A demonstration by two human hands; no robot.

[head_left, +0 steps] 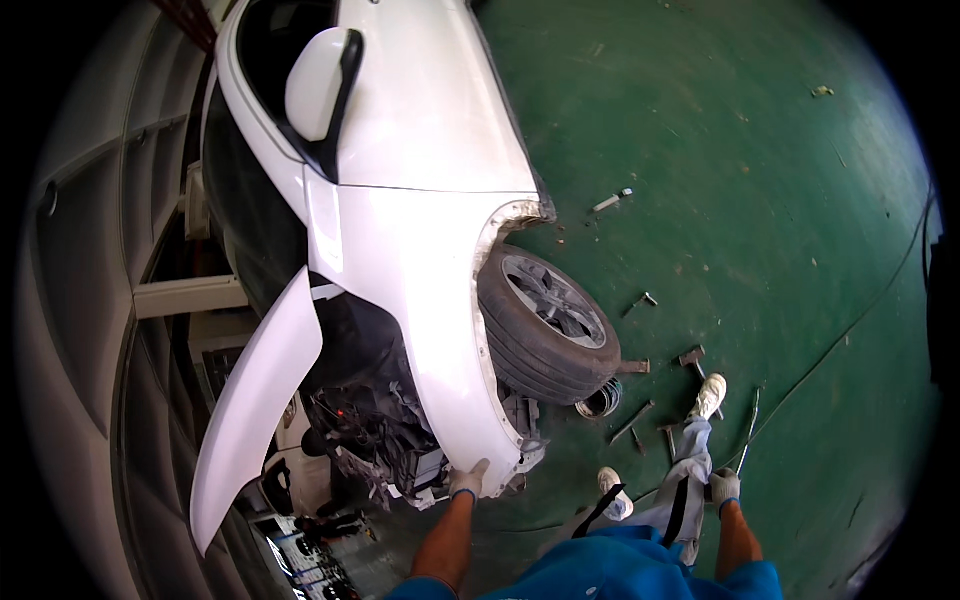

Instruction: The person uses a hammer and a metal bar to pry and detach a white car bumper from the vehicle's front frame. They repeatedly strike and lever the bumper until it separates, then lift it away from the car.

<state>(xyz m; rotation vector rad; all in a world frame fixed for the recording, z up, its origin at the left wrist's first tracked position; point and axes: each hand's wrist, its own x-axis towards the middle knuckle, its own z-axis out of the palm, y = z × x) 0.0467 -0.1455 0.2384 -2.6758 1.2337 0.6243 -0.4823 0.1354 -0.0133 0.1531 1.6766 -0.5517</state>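
Observation:
My left hand, in a light work glove, grips the front end of the white car fender, thumb on top; the fingers' undersides are hidden. At my right thigh, my right hand, also gloved, is closed around the lower end of a long thin metal rod. The rod points away from me over the floor. Right of the fender, the wheel is turned outward under the bare-edged wheel arch. The engine bay lies exposed left of the fender, with dark parts and wiring.
Hammers, a bar and other tools lie on the green floor around my feet. A cable crosses the floor at right. The raised white hood stands at left, and the side mirror juts out farther off.

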